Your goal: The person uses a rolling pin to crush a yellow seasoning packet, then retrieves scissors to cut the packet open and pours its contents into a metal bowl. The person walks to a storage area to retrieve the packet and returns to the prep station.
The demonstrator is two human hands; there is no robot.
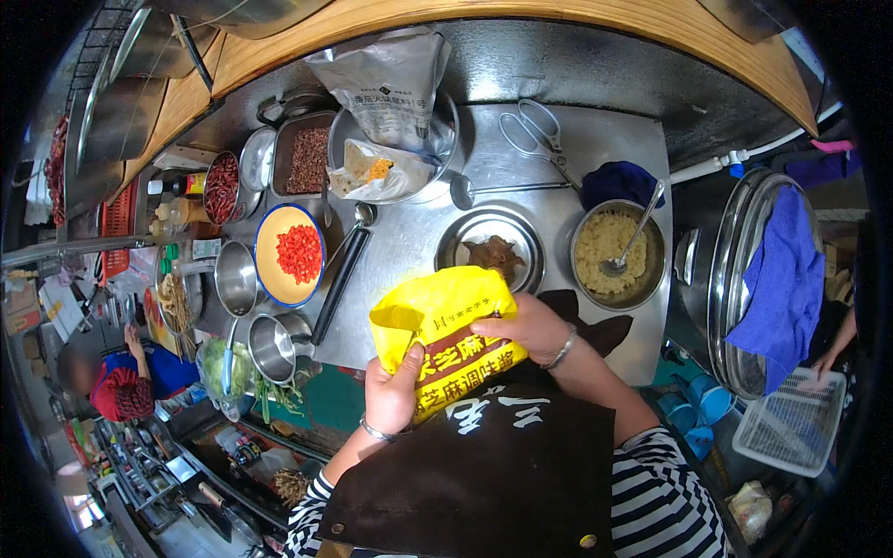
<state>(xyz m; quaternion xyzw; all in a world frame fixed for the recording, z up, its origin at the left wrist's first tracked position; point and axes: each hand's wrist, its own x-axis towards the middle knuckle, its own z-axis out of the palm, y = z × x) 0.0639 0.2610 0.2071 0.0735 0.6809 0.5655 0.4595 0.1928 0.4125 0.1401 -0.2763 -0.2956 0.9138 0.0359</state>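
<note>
Both hands hold a yellow plastic pouch (453, 342) that bears writing, its cut top open towards the left. My left hand (394, 394) grips the pouch's left lower side with the thumb on its front. On the pouch's right side, my right hand (534, 328) presses with the thumb on the front. Just beyond the pouch stands a round steel bowl (446, 234) with a lump of brown paste (494, 254) in it. To the right, a steel pot (659, 289) holds pale yellow minced food and a metal spoon (636, 230).
Scissors (551, 150) and a ladle (516, 188) lie at the back. Leftwards are a large steel basin (457, 150) with a silver pouch (391, 84), an enamel bowl (264, 272) of chopped red peppers, and steel saucepans (236, 279). Another person (125, 390) works far left; a person's arm (837, 342) shows far right.
</note>
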